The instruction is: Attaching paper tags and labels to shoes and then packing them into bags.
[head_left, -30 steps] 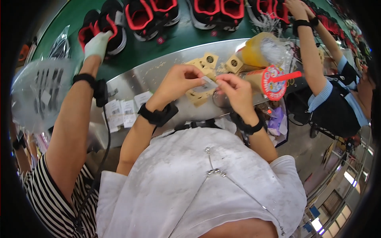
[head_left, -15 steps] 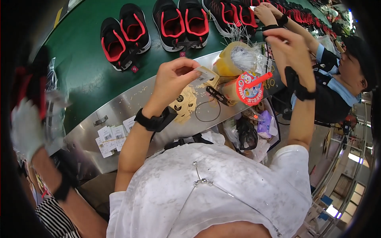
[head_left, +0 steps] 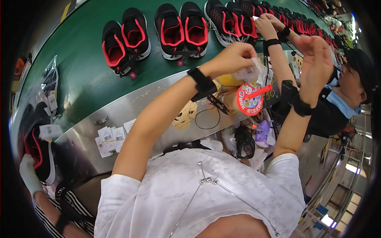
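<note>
My left hand (head_left: 232, 59) reaches right across the metal ledge, fingers closed on a small pale paper tag (head_left: 249, 72) with dark printing. Partly hidden behind it is a yellow container (head_left: 227, 80); thin clear plastic strands (head_left: 234, 39) rise above. My right hand (head_left: 316, 59) is raised at the right, fingers stretched upward, with nothing visible in it. A drink cup with a red-patterned lid (head_left: 243, 104) and a red straw stands just below the tag. Beside the cup lie small black snips (head_left: 216, 103). Tan paper tags (head_left: 183, 118) are scattered on the metal.
Pairs of black-and-red shoes (head_left: 171, 35) line the green table (head_left: 87, 67). White barcode tags (head_left: 108, 139) lie at the ledge's left. At far left, a co-worker's gloved hand (head_left: 28, 172) holds a shoe (head_left: 41, 154). Another co-worker (head_left: 345, 85) sits at right. Bagged items (head_left: 246, 141) lie below the ledge.
My left hand has moved right with the tag, now in front of the yellow container. My right hand has shifted right and its fingers have straightened. The gloved co-worker's shoe has come lower.
</note>
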`<state>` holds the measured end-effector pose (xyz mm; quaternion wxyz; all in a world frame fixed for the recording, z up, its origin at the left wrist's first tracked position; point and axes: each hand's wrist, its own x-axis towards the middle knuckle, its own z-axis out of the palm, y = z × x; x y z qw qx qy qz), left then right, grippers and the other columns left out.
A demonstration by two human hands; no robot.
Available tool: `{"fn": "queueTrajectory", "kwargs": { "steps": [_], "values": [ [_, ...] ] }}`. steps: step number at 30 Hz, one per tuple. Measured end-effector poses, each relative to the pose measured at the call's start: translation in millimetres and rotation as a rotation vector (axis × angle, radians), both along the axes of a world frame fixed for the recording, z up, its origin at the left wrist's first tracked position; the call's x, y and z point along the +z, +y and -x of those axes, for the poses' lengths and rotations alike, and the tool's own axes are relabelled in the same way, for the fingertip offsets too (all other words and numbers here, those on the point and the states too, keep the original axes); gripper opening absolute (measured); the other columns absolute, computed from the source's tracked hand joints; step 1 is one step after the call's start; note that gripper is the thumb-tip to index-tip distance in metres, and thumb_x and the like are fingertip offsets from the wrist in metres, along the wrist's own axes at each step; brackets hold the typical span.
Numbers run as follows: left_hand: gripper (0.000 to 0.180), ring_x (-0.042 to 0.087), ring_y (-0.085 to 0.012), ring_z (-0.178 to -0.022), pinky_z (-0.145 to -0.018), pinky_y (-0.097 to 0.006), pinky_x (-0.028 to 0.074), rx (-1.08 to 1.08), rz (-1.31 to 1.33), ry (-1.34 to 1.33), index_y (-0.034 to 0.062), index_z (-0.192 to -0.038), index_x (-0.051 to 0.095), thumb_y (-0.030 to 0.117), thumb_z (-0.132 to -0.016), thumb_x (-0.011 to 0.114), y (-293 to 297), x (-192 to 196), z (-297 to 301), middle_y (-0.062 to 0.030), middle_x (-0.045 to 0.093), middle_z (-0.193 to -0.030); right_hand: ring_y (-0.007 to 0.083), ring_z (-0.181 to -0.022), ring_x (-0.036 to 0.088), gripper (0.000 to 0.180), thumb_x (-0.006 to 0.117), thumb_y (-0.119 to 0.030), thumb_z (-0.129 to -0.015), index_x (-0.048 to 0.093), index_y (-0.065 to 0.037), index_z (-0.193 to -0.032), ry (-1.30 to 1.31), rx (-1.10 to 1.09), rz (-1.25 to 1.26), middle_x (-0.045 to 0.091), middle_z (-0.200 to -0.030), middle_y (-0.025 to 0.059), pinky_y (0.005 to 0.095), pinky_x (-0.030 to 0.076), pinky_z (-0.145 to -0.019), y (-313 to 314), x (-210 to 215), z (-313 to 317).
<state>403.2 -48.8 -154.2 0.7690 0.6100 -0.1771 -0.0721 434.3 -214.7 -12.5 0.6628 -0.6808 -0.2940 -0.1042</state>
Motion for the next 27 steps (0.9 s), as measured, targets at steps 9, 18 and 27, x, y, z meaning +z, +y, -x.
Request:
{"fn": "queueTrajectory", "kwargs": {
  "steps": [9,18,27],
  "values": [
    [0.017,0.062,-0.0097,-0.079,-0.072,-0.024,0.05,0.595,0.317,0.069,0.0007,-0.092,0.06,0.004,-0.078,0.068,44,41,51,-0.0052,0.065,-0.087,0.0061,-0.055,0.048,0.021,0.052,-0.006,-0.089,0.061,-0.007,-0.108,-0.213,0.149,0.558,0.057,-0.072,-0.0012,0.0239,0.039,-0.059,48,16,11],
    [0.019,0.061,-0.0085,-0.072,-0.065,-0.021,0.049,0.689,0.399,0.001,-0.0012,-0.09,0.061,0.008,-0.077,0.07,39,75,72,-0.0049,0.065,-0.081,0.013,-0.048,0.05,0.036,0.06,0.0,-0.07,0.06,-0.01,-0.105,-0.508,0.137,0.86,0.056,-0.06,0.0028,0.0243,0.044,-0.053,75,20,33],
    [0.018,0.061,-0.0072,-0.075,-0.068,-0.02,0.049,0.675,0.386,0.025,-0.0004,-0.091,0.06,0.005,-0.078,0.07,39,73,75,-0.0047,0.065,-0.085,0.0126,-0.048,0.053,0.034,0.06,0.001,-0.067,0.059,-0.01,-0.1,-0.63,0.164,0.861,0.053,-0.058,0.0026,0.0245,0.044,-0.05,82,16,29]
  ]
}}
